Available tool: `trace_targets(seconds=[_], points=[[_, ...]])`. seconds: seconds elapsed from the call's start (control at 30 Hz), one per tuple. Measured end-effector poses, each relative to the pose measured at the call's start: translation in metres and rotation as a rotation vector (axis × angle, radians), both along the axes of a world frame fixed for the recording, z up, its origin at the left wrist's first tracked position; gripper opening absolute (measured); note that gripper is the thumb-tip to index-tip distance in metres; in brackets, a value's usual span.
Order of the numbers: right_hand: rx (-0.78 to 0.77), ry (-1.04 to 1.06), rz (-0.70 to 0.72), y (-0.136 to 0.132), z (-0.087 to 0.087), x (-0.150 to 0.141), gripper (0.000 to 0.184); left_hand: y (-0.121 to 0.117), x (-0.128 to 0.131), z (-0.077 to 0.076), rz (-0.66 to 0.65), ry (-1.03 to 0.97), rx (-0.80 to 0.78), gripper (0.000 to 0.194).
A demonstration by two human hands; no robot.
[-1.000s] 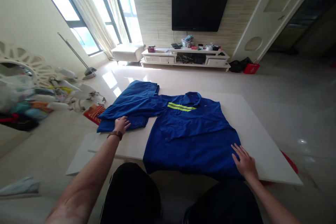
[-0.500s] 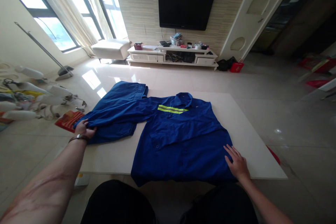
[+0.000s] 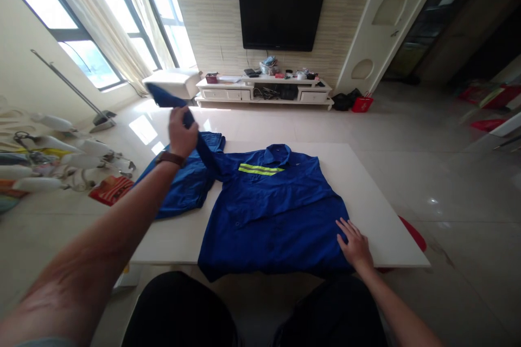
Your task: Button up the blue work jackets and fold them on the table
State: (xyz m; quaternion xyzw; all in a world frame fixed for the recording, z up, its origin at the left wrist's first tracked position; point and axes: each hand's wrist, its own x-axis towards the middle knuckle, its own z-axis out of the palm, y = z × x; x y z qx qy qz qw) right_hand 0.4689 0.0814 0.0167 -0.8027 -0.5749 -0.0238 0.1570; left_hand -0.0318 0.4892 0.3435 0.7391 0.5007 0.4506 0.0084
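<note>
Gripping the blue sleeve (image 3: 209,158), the left hand (image 3: 183,133) is closed around it in the head view, holding it up above the folded blue garment (image 3: 189,187), with the cuff end blurred beyond the fingers. The right hand (image 3: 355,245) lies with fingers spread on the side edge of the blue shirt (image 3: 277,222), holding nothing between them. The shirt is spread on the white table (image 3: 372,206), its collar (image 3: 278,155) away from the person and its hem over the near edge. A yellow-green stripe (image 3: 260,169) crosses its chest. The folded garment lies beside it, on the left.
</note>
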Motion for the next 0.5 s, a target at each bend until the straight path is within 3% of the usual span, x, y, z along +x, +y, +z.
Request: trace_targets(seconds=[0.07, 0.13, 0.2, 0.27, 0.3, 0.37, 0.47, 0.5], points=[[-0.005, 0.004, -0.012, 0.000, 0.002, -0.002, 0.052, -0.039, 0.075, 0.003, -0.225, 0.031, 0.070, 0.051], [-0.009, 0.003, -0.018, 0.000, 0.003, -0.003, 0.052, -0.086, 0.142, -0.012, -0.450, 0.129, 0.069, 0.054], [-0.016, 0.002, -0.018, 0.000, 0.003, -0.003, 0.052, -0.131, 0.190, -0.043, -0.709, 0.293, -0.045, 0.046], [-0.019, 0.005, -0.018, 0.001, 0.002, -0.003, 0.052, -0.163, 0.214, -0.084, -0.950, 0.454, -0.162, 0.039], [-0.016, 0.008, -0.019, 0.001, 0.002, -0.003, 0.052, -0.172, 0.217, -0.106, -0.969, 0.468, -0.204, 0.037], [-0.006, 0.013, -0.016, 0.001, 0.001, -0.002, 0.051, -0.173, 0.206, -0.146, -0.869, 0.485, -0.308, 0.037], [0.007, 0.015, -0.007, 0.001, 0.001, -0.002, 0.051, -0.145, 0.161, -0.188, -0.584, 0.519, -0.462, 0.050], [0.010, 0.014, -0.006, 0.001, 0.001, -0.002, 0.050, -0.132, 0.143, -0.197, -0.423, 0.561, -0.548, 0.055]])
